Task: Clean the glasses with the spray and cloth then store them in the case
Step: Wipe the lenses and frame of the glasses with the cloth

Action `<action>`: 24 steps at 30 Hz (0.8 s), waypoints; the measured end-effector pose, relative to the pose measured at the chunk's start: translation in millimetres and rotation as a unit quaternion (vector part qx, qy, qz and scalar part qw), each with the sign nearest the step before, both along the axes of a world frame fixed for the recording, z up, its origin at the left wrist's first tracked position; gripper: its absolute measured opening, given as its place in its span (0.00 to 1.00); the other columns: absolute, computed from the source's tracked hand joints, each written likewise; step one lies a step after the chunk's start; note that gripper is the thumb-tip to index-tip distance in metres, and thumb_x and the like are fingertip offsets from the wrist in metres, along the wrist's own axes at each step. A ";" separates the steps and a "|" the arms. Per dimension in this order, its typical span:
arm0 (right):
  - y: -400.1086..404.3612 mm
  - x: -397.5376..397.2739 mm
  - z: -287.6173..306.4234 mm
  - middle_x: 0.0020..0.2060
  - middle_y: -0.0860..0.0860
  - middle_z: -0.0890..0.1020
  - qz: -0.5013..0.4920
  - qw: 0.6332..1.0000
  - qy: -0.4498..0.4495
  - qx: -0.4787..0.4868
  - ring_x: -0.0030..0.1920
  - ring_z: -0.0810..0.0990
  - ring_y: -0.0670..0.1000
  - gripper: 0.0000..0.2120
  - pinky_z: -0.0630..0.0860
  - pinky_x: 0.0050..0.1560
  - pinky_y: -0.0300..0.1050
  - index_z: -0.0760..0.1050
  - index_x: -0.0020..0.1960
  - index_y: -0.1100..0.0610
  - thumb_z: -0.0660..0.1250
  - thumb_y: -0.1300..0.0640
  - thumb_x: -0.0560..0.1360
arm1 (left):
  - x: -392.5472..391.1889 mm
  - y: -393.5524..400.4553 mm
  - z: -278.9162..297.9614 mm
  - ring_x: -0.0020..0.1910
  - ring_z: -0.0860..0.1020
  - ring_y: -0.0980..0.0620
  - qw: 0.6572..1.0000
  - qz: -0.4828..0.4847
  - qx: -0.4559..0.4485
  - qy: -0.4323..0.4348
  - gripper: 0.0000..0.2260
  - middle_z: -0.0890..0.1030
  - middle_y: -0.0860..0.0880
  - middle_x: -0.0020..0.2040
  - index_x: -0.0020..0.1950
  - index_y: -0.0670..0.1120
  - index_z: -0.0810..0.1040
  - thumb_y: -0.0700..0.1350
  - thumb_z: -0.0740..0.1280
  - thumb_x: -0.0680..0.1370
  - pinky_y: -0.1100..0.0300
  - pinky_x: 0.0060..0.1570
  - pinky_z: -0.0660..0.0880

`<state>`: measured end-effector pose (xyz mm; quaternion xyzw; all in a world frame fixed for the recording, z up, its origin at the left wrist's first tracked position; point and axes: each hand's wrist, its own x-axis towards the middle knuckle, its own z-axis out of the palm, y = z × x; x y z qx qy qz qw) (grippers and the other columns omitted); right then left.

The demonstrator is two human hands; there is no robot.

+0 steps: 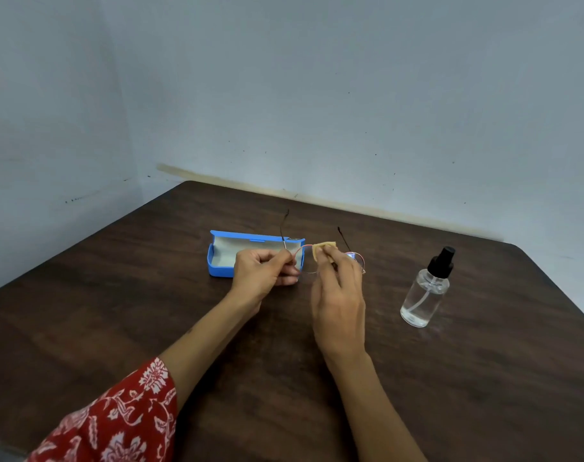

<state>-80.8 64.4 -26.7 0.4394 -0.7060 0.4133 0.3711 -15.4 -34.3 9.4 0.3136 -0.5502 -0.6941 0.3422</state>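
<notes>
I hold thin-rimmed glasses (306, 261) above the table, their dark temples pointing away from me. My left hand (262, 271) pinches the frame at its left hinge. My right hand (339, 295) presses a small beige cloth (322, 250) against the lenses near the bridge and hides most of the right lens. Just behind my left hand, an open blue case (222, 261) with a pale lining lies on the table. A clear spray bottle (425, 291) with a black pump top stands upright to the right of my hands.
The dark wooden table (284, 361) sits in a corner, with grey walls close behind and to the left. A red patterned sleeve (117, 418) covers my left upper arm.
</notes>
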 end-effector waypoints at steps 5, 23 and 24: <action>-1.0 7.2 -1.6 0.50 0.57 0.81 0.059 0.997 0.027 0.029 0.53 0.75 0.52 0.13 0.73 0.54 0.40 0.81 0.53 0.65 0.62 0.66 0.71 | 0.0 -1.6 -1.4 0.28 0.80 0.54 1.000 0.009 -0.002 -0.003 0.07 0.81 0.45 0.29 0.37 0.38 0.81 0.36 0.68 0.74 0.65 0.29 0.78; 3.9 3.8 -0.3 0.53 0.58 0.80 0.002 1.000 0.002 -0.010 0.56 0.74 0.52 0.14 0.74 0.56 0.42 0.79 0.57 0.66 0.58 0.64 0.76 | 2.6 0.8 5.1 0.27 0.80 0.55 1.000 0.003 -0.008 0.020 0.08 0.80 0.46 0.27 0.36 0.38 0.80 0.37 0.68 0.75 0.66 0.28 0.77; 3.9 3.8 0.8 0.54 0.59 0.79 -0.007 1.000 0.007 -0.012 0.57 0.74 0.53 0.15 0.73 0.58 0.41 0.78 0.59 0.66 0.57 0.65 0.77 | 2.3 2.6 5.5 0.26 0.79 0.55 1.000 0.000 -0.009 0.019 0.08 0.80 0.46 0.27 0.36 0.38 0.80 0.37 0.68 0.75 0.66 0.28 0.77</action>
